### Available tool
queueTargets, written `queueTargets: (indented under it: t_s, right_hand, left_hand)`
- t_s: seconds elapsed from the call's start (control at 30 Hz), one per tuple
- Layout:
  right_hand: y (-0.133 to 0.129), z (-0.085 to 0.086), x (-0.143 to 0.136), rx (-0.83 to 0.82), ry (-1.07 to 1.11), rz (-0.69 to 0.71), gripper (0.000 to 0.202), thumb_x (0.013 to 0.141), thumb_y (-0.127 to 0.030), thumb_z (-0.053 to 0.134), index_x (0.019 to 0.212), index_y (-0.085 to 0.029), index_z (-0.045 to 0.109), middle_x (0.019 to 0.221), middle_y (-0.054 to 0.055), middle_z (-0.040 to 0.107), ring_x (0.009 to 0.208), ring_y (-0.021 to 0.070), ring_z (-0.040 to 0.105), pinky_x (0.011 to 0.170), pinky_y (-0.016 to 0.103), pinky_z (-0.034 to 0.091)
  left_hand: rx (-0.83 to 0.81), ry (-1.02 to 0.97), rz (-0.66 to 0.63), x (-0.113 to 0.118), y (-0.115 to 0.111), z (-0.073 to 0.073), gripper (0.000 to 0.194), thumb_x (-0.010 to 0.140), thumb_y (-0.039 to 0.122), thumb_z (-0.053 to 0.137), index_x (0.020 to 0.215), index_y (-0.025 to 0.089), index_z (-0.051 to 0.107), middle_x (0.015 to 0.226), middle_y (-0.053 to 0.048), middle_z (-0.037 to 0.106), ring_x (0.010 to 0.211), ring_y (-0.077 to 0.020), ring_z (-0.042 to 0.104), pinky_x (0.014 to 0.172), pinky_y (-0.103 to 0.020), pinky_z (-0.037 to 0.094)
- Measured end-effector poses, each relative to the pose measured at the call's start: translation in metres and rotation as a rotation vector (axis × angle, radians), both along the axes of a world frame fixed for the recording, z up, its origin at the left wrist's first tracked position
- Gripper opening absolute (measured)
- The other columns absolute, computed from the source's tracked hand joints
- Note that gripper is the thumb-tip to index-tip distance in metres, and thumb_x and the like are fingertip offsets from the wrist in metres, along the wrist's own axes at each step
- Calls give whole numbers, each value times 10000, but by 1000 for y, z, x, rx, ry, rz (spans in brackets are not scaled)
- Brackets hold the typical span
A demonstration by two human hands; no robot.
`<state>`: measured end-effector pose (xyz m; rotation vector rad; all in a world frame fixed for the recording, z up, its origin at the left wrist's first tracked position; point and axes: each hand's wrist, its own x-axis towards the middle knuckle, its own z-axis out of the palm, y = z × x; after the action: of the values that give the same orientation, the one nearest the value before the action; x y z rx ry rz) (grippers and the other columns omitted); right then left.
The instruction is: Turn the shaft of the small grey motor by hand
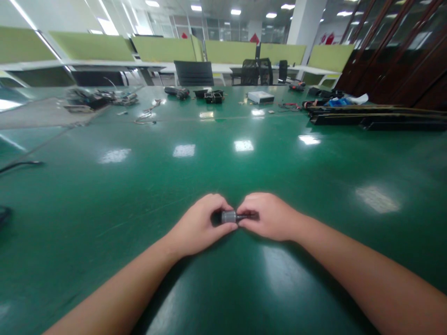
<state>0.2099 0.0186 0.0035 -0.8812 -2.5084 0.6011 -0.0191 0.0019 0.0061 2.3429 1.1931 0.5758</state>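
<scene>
Close in front of me, a small grey metal cylinder (228,217) with a thin, dark, ridged shaft (242,217) lies sideways, low over the green tabletop (216,172). My left hand (206,221) curls around the cylinder, with thumb and forefinger along its sides. The shaft points right, into my right hand (268,215), whose thumb and fingers pinch around it. The fingertips of both hands nearly meet where cylinder and shaft join. My right fingers hide part of the shaft's far end, and its exact kind cannot be made out.
Far back stand a white box (260,97), black parts (209,95) and a dark tool-like object (177,92). Tangled cables and parts (101,97) lie at the back left. Long black metal strips (377,116) are stacked at the right. A black cable (21,164) enters from the left.
</scene>
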Motion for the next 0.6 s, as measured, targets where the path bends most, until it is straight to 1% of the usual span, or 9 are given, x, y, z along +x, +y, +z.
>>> queueTargets:
  t_s: [0.13,0.6]
  right_hand:
    - [1,0,0,41,-10,16,91,873,-224,663,925,-178,721,861,32,693,803,154,590,740,268,423]
    - [2,1,4,78,-32,36,99,868,-222,654,918,-181,728,849,25,704,798,158,614,771,284,436]
  left_hand:
    - [-4,-2,3,0,0,-1,223,849,389,701,938,202,620,925,-21,641,880,-210,590,807,-343,452]
    - [-11,-5,1,0,0,1,223,847,390,709,933,203,623,920,-12,640,874,-204,585,813,-341,446]
